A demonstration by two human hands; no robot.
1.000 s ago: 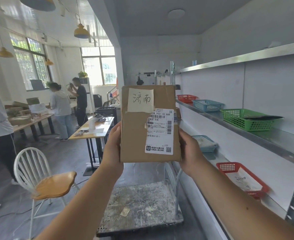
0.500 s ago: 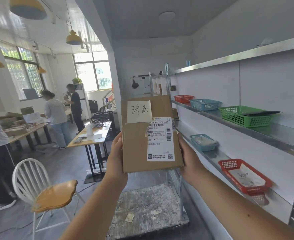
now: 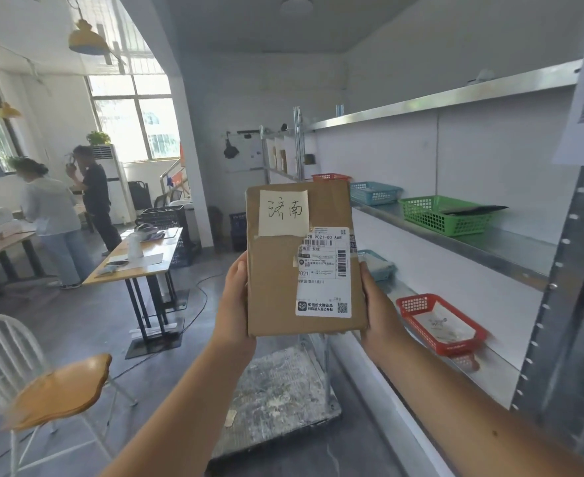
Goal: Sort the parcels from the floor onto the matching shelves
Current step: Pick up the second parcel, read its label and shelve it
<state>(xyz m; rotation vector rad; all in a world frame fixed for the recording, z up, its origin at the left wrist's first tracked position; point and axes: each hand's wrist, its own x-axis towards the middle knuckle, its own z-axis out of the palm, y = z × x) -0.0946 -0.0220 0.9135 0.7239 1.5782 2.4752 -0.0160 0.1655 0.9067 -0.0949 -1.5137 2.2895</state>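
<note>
Your left hand (image 3: 237, 297) and right hand (image 3: 375, 304) clasp the side edges of the parcel (image 3: 302, 259), held upright in the air, long axis vertical, label side facing you; your fingers are hidden behind it. On the lower shelf (image 3: 490, 370), the near red basket (image 3: 438, 321) holds a pale bag. On the upper shelf (image 3: 510, 241), the green basket (image 3: 445, 215) carries a dark flat packet; the blue basket's (image 3: 375, 192) contents are unclear.

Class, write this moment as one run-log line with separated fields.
stage: label check | left hand: grips left edge | right hand: grips right edge | flat brown cardboard parcel: upright, yellow note facing camera | metal shelves: right
</note>
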